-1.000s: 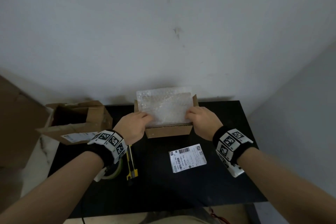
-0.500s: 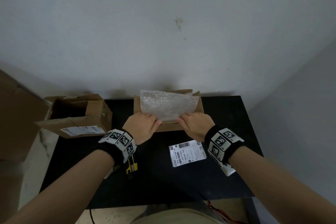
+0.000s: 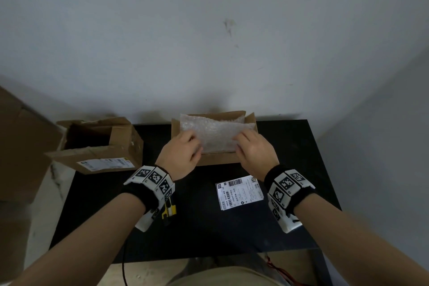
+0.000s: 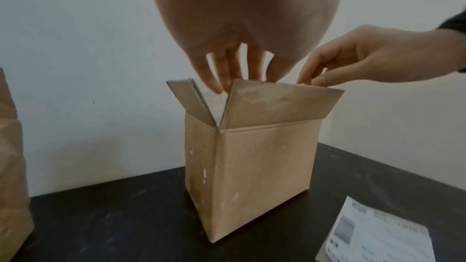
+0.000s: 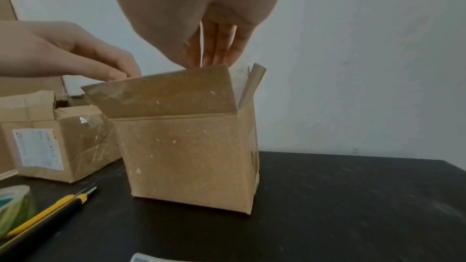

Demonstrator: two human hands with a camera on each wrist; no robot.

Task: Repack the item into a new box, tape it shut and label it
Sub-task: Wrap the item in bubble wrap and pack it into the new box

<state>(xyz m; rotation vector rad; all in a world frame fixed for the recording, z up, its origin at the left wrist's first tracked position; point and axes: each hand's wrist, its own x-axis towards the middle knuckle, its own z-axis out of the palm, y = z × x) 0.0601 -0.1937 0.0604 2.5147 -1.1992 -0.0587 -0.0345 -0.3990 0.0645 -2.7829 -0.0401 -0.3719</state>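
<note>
The new cardboard box [image 3: 218, 160] stands at the back middle of the black table [image 3: 209, 234], flaps up. A sheet of bubble wrap [image 3: 216, 134] lies crumpled in its mouth, and whatever is under it is hidden. My left hand [image 3: 185, 151] presses on the wrap's left part, while my right hand [image 3: 249, 147] presses on its right part. From the left wrist, my left hand's fingers [image 4: 227, 75] point straight down into the box [image 4: 262, 166]. The right wrist view has my right hand's fingers [image 5: 214, 51] reaching down behind the front flap of the box [image 5: 186, 156]. A white shipping label [image 3: 240, 191] lies flat in front of the box.
The old opened box [image 3: 99, 144] with a label on its side sits at the table's back left. A yellow and black utility knife [image 5: 50, 208] and a tape roll [image 5: 15, 204] lie near my left wrist. A wall rises directly behind the table.
The bubble wrap stood upright above the box and now lies lower in its mouth. Both hands moved inward from its edges onto its top.
</note>
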